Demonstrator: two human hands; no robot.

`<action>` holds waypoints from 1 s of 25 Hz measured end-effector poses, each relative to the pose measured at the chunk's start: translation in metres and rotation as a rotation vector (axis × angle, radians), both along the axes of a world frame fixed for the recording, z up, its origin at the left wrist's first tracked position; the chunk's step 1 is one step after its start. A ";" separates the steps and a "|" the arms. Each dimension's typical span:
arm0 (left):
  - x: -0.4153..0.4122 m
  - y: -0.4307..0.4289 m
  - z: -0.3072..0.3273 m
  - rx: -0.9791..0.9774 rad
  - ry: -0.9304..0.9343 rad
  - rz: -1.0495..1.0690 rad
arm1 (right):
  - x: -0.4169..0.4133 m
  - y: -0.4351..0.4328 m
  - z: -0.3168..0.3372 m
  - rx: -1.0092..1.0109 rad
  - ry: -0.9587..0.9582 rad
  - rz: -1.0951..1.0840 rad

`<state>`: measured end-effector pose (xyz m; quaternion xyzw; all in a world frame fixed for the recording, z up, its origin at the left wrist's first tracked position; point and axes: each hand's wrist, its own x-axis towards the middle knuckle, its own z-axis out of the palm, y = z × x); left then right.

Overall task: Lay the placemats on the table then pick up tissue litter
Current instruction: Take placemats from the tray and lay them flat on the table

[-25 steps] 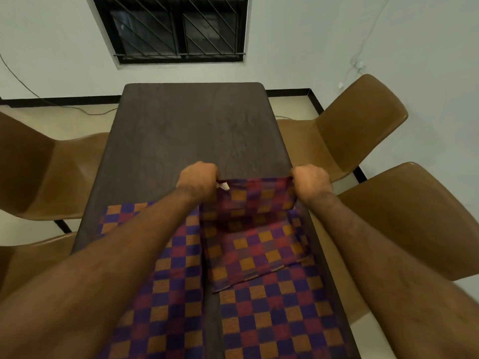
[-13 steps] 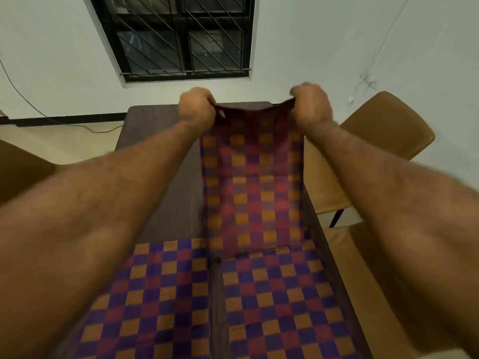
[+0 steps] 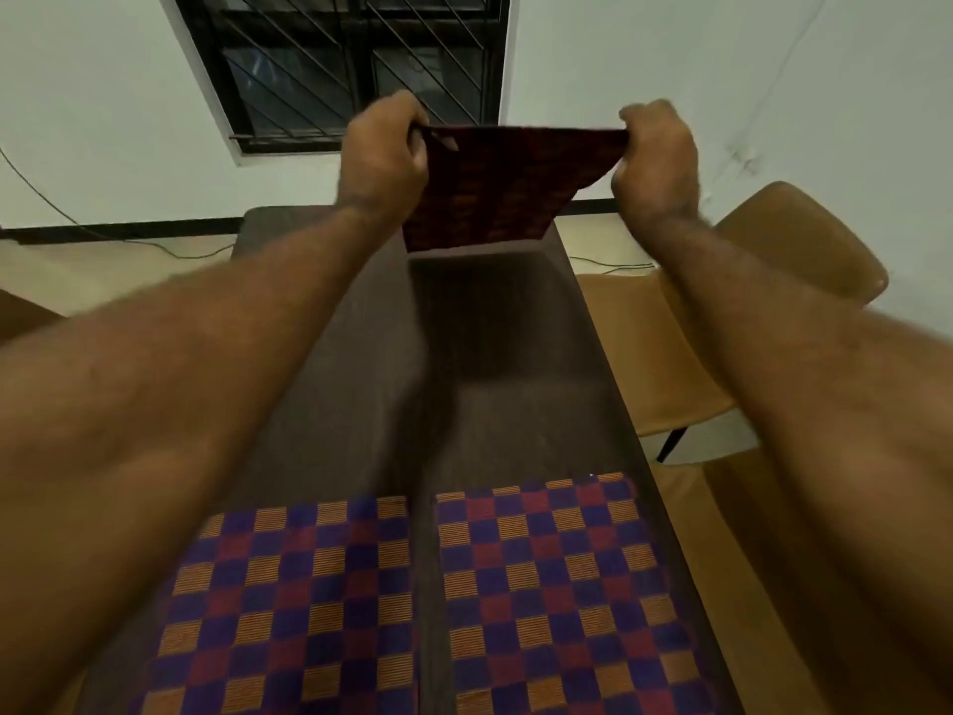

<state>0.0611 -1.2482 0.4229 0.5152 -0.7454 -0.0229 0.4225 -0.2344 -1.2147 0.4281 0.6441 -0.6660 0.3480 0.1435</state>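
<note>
Step in hand: laying placemats, third one by my read. Left grip (image 3: 384, 157) and right grip (image 3: 655, 157) each pinch a top corner of the held placemat (image 3: 495, 198), fingers curled tight on the cloth and its top edge pulled taut between them. It's up in the air over the far half of the bench (image 3: 490, 379), hanging from that edge, with the bottom edge free and apart from the bench top and a shadow beneath it. The mat looks dark maroon check, dim and blurred, limp woven cloth. Near-left placemat (image 3: 289, 601) and near-right placemat (image 3: 557, 585) lie flat side by side at the near end, with a narrow bare strip between them; checks are purple, red and orange. Next move likely calls for lowering the held mat onto the bare far-right area beyond the near-right one, bottom edge first, squared to the bench edge, then letting go of the corners. No tissue litter in view, so that step isn't started. A brown chair (image 3: 748, 312) stands beside the bench on the right.
</note>
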 end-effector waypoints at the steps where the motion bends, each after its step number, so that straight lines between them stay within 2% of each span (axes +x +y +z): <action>1: 0.002 0.009 -0.028 0.034 -0.023 -0.005 | 0.000 0.011 -0.023 0.042 0.002 0.008; 6: 0.006 0.085 -0.158 0.276 -0.080 -0.123 | -0.002 0.078 -0.126 0.338 -0.036 0.045; 11: 0.003 0.142 -0.236 0.593 -0.171 -0.190 | -0.006 0.124 -0.205 0.619 -0.006 0.013; 18: 0.008 0.162 -0.269 0.684 -0.342 -0.220 | -0.011 0.154 -0.235 0.780 0.074 -0.046; 25: 0.013 0.169 -0.276 0.662 -0.368 -0.218 | -0.016 0.169 -0.249 0.805 0.123 -0.067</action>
